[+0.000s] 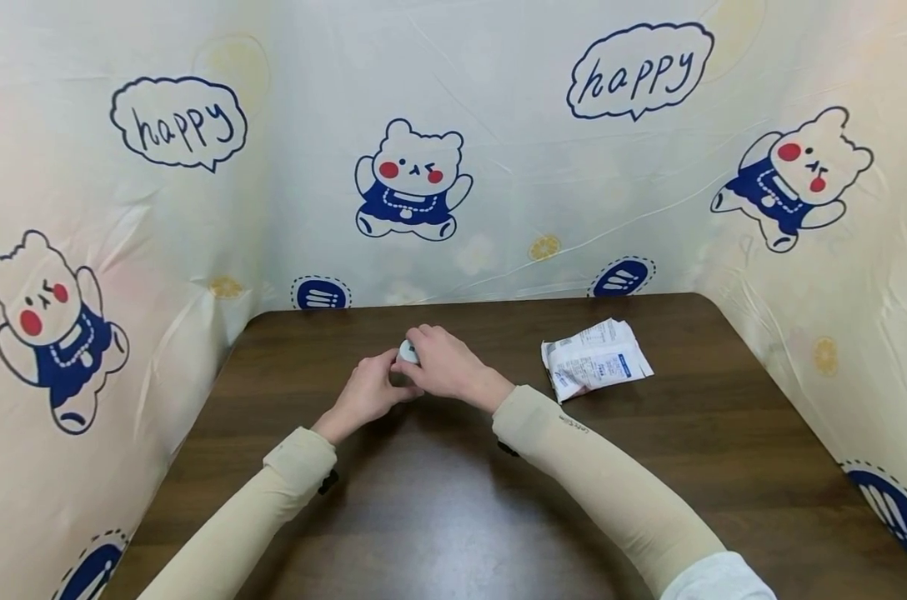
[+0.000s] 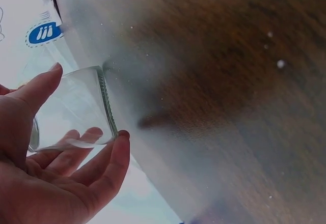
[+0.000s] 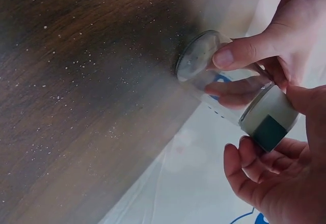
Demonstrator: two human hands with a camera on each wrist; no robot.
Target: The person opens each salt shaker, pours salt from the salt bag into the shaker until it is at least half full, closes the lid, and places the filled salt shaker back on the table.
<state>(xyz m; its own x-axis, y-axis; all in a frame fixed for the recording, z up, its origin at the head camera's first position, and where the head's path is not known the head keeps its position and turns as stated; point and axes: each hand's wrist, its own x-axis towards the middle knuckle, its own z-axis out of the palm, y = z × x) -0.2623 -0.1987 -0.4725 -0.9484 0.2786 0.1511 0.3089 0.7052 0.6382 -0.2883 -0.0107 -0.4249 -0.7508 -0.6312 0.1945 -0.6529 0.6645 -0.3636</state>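
Near the far edge of the table both hands meet at a clear glass jar (image 3: 196,63). My left hand (image 1: 367,387) holds the jar's body, thumb on one side and fingers wrapped on the other. My right hand (image 1: 449,362) grips the white lid (image 3: 277,107) at the jar's mouth, its fingertips around the rim. A dark green square patch (image 3: 270,133) marks the lid's side. Through the glass, in the left wrist view, the jar (image 2: 76,107) shows a ridged base edge close over the tabletop. In the head view the hands hide most of the jar.
A crumpled white packet (image 1: 596,360) with blue print lies right of the hands on the dark wooden table (image 1: 453,517). Printed cloth (image 1: 521,167) with bear drawings hangs behind and along both sides. White specks (image 3: 58,66) show over the table in the right wrist view.
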